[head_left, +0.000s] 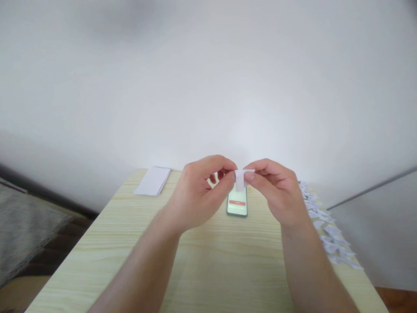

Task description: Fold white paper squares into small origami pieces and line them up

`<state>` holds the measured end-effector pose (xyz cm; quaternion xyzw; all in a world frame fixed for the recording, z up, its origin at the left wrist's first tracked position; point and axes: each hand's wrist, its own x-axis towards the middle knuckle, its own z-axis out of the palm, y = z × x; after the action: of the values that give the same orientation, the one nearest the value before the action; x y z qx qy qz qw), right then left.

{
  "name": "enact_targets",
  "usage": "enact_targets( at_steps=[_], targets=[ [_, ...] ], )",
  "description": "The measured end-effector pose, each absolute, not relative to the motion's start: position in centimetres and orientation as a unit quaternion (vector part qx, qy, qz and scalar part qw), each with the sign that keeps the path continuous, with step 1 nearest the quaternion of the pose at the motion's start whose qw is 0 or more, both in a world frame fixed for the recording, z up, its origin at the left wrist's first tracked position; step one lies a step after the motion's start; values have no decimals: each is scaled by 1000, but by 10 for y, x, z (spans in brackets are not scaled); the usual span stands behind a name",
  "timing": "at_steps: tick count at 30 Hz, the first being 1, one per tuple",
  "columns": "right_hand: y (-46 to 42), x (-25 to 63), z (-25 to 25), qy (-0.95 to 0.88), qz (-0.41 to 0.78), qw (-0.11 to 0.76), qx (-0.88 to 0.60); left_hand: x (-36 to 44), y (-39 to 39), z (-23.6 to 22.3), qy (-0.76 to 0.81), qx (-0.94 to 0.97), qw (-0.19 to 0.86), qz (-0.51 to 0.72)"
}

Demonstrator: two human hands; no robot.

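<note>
Small folded paper (240,180) held above the surface (224,265), toward its far edge.
Left hand (200,191) and right hand (282,193) pinch its two sides, thumbs against fingertips; a phone (237,208) lies below, white sheets (151,181) at the far left corner, folded pieces (332,237) along the right edge.

We can read no text, label, brand, number or sign in the head view. On the phone (237,209), we observe a red bar (237,203) carrying a small mark (237,202) near its middle; it is too small and blurred for us to resolve.
</note>
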<state>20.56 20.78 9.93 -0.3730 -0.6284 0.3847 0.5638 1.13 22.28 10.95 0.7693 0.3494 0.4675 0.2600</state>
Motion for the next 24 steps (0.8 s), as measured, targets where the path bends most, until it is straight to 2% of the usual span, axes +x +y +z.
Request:
enact_targets(
  at_steps=[8, 18, 24],
  targets=[
    [203, 202, 99, -617, 387, 568, -382, 12, 220, 110, 333, 789, 209, 473],
    [196, 203, 112, -632, 383, 543, -399, 8, 216, 116, 334, 779, 285, 447],
    [195, 202, 114, -644, 358, 548, -397, 6, 214, 119, 334, 787, 296, 427]
  ],
)
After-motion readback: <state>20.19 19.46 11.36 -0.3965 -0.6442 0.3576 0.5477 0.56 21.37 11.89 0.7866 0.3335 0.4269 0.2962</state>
